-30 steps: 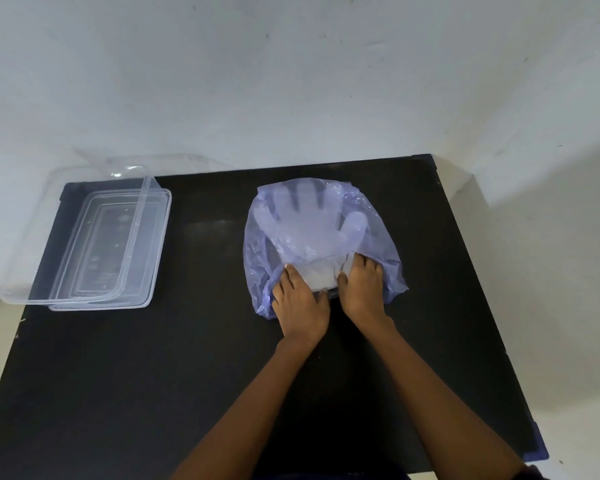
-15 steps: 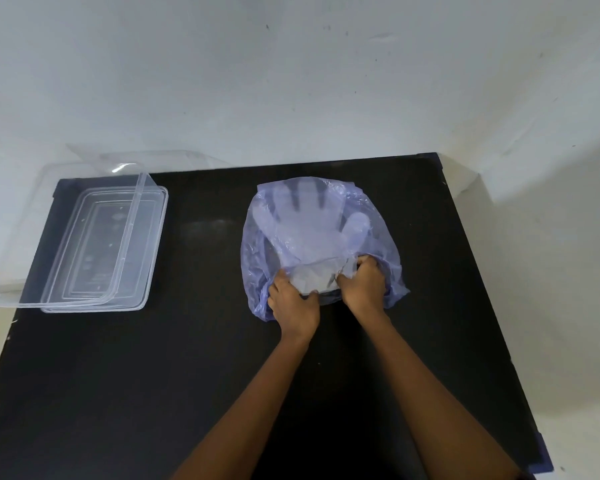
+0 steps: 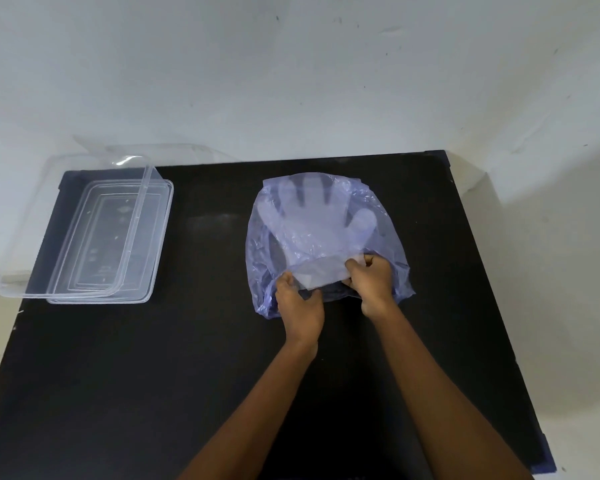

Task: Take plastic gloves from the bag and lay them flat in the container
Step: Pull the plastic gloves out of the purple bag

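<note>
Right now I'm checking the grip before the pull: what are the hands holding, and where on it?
Both hands, left and right, pinch the cuff end of the clear plastic glove at the mouth of the purple bag.

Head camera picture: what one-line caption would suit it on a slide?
Both hands, left and right, pinch a plastic glove's cuff at the blue bag's mouth; clear container waits.
</note>
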